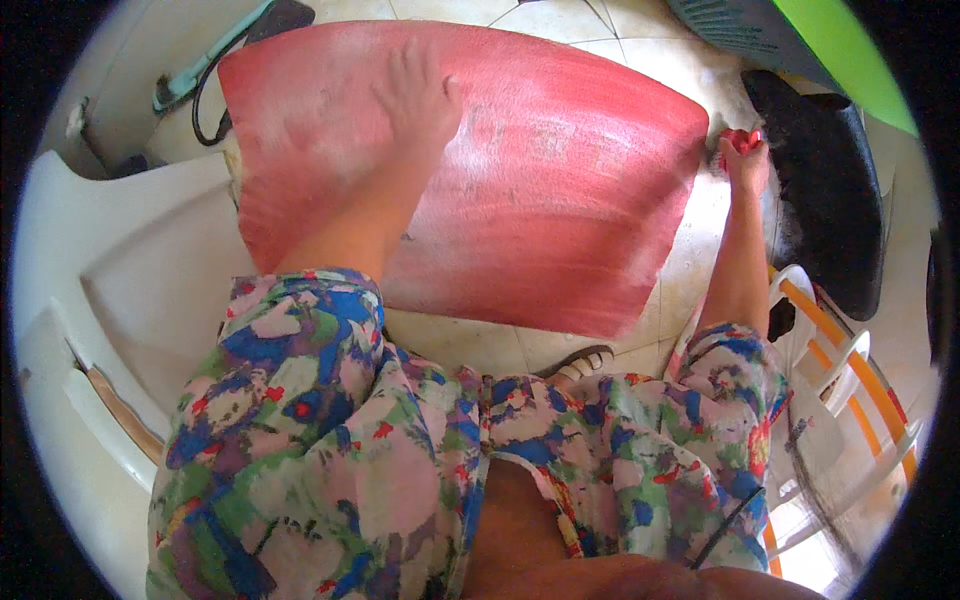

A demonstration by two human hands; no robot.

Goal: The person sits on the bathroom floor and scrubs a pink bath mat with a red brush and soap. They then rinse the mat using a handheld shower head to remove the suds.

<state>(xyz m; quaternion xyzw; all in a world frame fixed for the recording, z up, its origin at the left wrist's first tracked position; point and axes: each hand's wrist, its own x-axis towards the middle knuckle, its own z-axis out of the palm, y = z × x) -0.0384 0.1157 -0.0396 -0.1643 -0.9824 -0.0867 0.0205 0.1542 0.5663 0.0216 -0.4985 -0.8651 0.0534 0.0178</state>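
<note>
A red mat [540,172] with a worn, whitish, streaked surface spreads in front of me above the tiled floor. My left hand [421,97] lies on its far left part with the fingers apart, and grips nothing. Past the mat's right edge, my right hand [746,161] is closed around a red-handled brush [739,141]. Greyish bristles seem to show on the brush's left side, next to the mat's edge; whether they touch it I cannot tell.
A white plastic chair [150,217] is close on my left. Far left, a teal object [217,56] has a black cable [199,112] near it. On the right are a black object [829,202], a white-and-orange rack [862,367] and a green panel [855,52]. A sandalled foot [585,364] shows below the mat.
</note>
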